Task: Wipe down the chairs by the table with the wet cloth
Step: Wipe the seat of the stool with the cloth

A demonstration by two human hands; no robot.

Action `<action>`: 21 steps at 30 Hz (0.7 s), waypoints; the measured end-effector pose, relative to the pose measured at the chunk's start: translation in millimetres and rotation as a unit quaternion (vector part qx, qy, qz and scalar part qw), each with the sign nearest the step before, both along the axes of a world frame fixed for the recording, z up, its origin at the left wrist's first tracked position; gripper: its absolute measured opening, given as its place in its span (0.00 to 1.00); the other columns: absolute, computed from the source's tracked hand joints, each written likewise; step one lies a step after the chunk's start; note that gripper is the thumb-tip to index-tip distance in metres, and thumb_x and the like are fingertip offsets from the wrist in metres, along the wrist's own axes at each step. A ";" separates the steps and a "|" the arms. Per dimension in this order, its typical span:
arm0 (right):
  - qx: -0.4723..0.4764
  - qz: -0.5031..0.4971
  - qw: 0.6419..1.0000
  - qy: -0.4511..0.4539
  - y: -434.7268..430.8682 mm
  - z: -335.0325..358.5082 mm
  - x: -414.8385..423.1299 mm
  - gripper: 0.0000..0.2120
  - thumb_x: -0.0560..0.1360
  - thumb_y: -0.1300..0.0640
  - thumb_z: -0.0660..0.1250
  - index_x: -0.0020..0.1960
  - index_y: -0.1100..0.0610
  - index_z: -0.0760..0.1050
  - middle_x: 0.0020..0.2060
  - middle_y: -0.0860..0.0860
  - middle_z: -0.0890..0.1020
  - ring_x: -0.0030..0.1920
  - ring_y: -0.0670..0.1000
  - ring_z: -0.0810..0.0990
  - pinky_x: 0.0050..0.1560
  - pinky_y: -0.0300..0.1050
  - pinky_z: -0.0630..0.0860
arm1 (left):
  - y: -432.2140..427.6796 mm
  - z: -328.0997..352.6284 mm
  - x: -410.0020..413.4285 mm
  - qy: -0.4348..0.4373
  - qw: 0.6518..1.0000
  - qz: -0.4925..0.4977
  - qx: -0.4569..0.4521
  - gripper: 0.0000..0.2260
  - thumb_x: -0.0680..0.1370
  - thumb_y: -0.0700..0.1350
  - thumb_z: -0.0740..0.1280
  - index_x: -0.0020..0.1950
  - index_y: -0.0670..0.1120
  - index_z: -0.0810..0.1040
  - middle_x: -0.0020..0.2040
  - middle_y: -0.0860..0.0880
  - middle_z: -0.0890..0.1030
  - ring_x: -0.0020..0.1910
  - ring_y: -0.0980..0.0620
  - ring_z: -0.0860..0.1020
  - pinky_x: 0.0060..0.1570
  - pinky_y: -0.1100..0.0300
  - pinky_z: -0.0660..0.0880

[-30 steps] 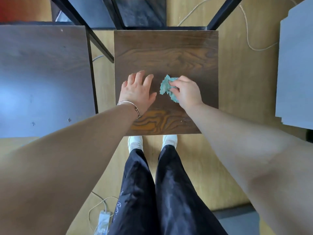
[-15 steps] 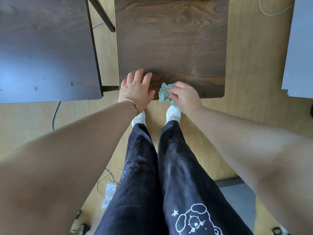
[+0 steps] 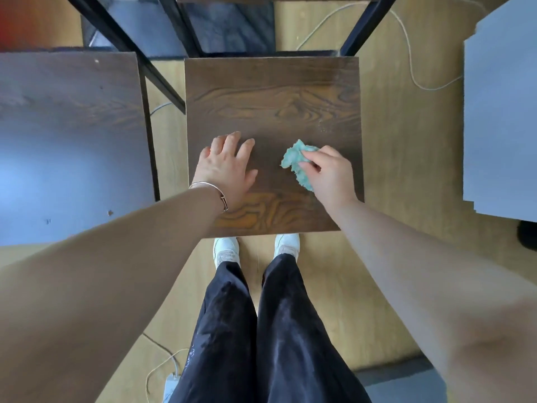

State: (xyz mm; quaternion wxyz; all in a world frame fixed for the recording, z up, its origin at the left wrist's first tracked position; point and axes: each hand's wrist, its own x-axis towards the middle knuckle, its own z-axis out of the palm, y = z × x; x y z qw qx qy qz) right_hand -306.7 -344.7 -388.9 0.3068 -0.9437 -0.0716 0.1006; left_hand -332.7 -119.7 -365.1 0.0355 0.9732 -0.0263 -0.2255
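Observation:
A square dark wood-grain chair seat (image 3: 270, 94) fills the middle of the head view. My left hand (image 3: 225, 167) lies flat on its left part, fingers spread, a thin bracelet at the wrist. My right hand (image 3: 328, 173) grips a crumpled teal cloth (image 3: 295, 159) and presses it onto the seat's right part. The cloth sticks out to the left of my fingers; the rest of it is hidden under the hand.
A second dark seat or tabletop (image 3: 69, 141) stands close on the left. Black metal legs (image 3: 162, 80) cross behind the seat. A pale grey panel (image 3: 502, 117) is on the right. Cables (image 3: 406, 53) trail over the wooden floor, and my feet (image 3: 255, 248) stand at the seat's front edge.
The view tilted back up after dipping toward my legs. My right hand with the cloth moved right, away from my left hand, across the seat.

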 end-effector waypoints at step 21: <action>-0.061 -0.073 0.993 0.077 -16.8 -12.3 186.6 0.13 0.78 0.55 0.69 0.62 0.55 0.80 0.57 0.50 0.79 0.55 0.52 0.79 0.56 0.43 0.78 | -45.2 -15.8 117.3 -0.037 0.998 -0.028 -0.040 0.28 0.80 0.59 0.58 0.77 0.51 0.56 0.76 0.47 0.58 0.72 0.43 0.59 0.67 0.47 0.65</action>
